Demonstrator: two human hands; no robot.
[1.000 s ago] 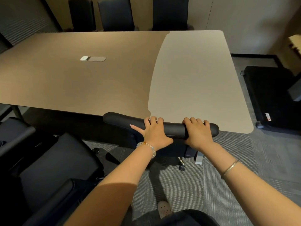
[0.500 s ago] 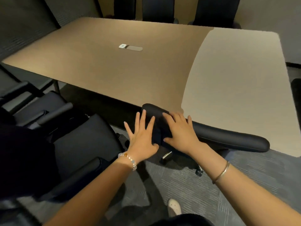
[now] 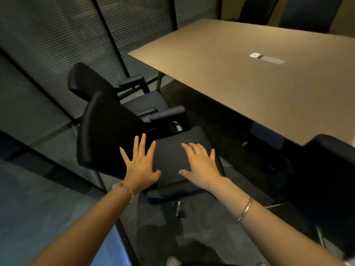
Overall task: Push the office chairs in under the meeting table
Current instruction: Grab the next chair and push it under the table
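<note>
A black office chair (image 3: 107, 131) stands pulled out from the brown meeting table (image 3: 240, 77), with its back to the left and its seat toward the table. Both hands hover above this chair, fingers spread and holding nothing: my left hand (image 3: 141, 164) over the edge of the backrest, my right hand (image 3: 200, 166) over the seat. A second black chair (image 3: 90, 81) stands just behind the first, also clear of the table. At the right edge, the chair (image 3: 330, 166) sits with its back against the table's near edge.
A glass wall with dark blinds (image 3: 57, 35) runs along the left, close behind the two pulled-out chairs. More chair backs (image 3: 307, 10) line the table's far side. A cable hatch (image 3: 267, 58) is set in the tabletop. Grey carpet (image 3: 163, 233) lies below.
My view has swung left. Both hands left the backrest of the chair at the table edge and now hover open over the neighbouring pulled-out chair.
</note>
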